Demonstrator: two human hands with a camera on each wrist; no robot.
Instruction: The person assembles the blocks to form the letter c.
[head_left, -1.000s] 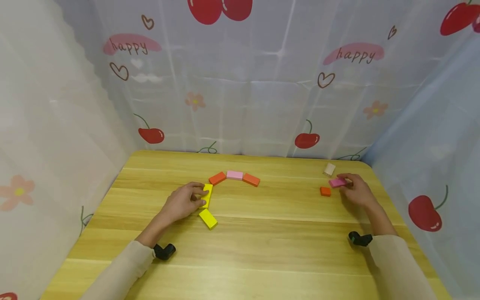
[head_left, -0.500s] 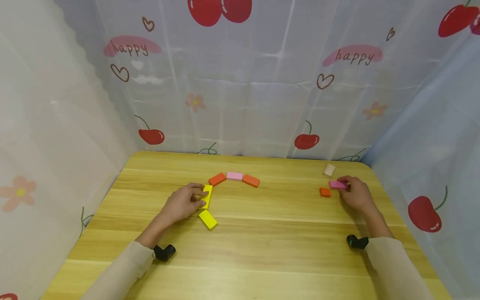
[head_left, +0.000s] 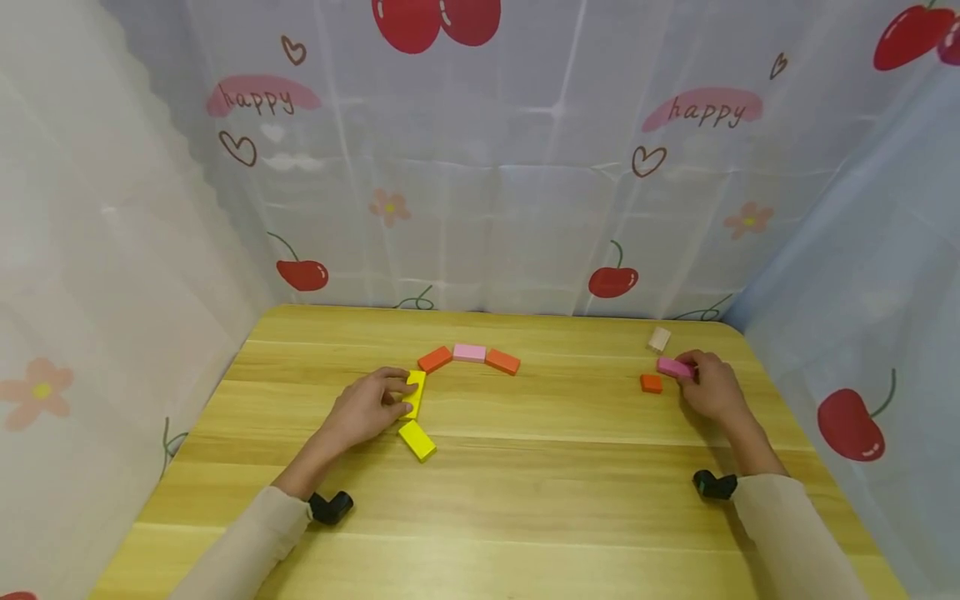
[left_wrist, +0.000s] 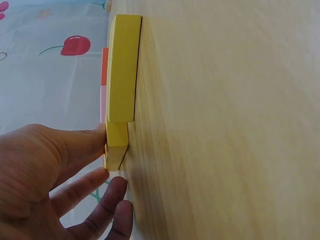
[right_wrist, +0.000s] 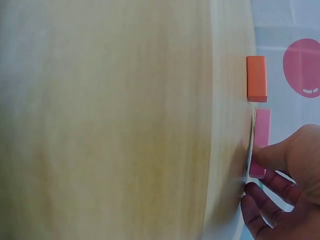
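Note:
My left hand (head_left: 367,404) pinches a yellow block (head_left: 415,393) between thumb and fingertips, with the block low on the table. Just nearer to me, a second yellow block (head_left: 417,440) lies slanted, its corner close to the held one. Beyond them an orange block (head_left: 435,359), a light pink block (head_left: 469,353) and another orange block (head_left: 502,362) continue the curve. At the right, my right hand (head_left: 714,387) pinches the right end of a darker pink block (right_wrist: 262,132). A short orange block (head_left: 651,383) lies beside it, and a pale wooden block (head_left: 659,339) behind it.
The wood-grain table (head_left: 540,492) reaches back to a white curtain (head_left: 495,233) printed with cherries, hearts and flowers. Curtains also hang along the left and right sides. Each wrist carries a small black camera.
My right fingers have drawn in around the pink block's end, and that arm has shifted slightly left. My left hand and the curve of blocks stay put.

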